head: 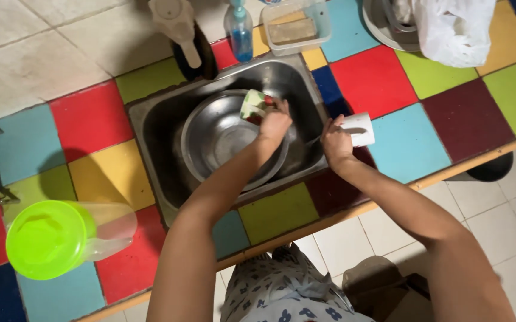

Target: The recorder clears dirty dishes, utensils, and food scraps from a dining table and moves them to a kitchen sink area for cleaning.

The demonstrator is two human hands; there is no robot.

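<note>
Hands work at a steel sink (154, 128) set in a counter of coloured tiles (443, 74). The left hand (274, 124) is clenched around a patterned cup (254, 105), white and green with some red, and holds it tilted over a big steel bowl (213, 140) that sits inside the sink. The right hand (335, 142) grasps a white mug (359, 129), which lies on its side at the sink's edge, over the blue tile; the fingers wrap its near end. Both hands are near each other, with the sink rim between them.

Beyond the left hand, at the back of the sink, stands a white tap (177, 24), and just beside it a clear bottle with blue liquid (239, 33). Further past the right hand is a clear plastic box (297, 27), then a white plastic bag (457, 30) resting on a metal dish (383, 30). Well apart from the left hand, toward the person's left side, lies a clear jug with a bright green lid (49, 238) on the counter.
</note>
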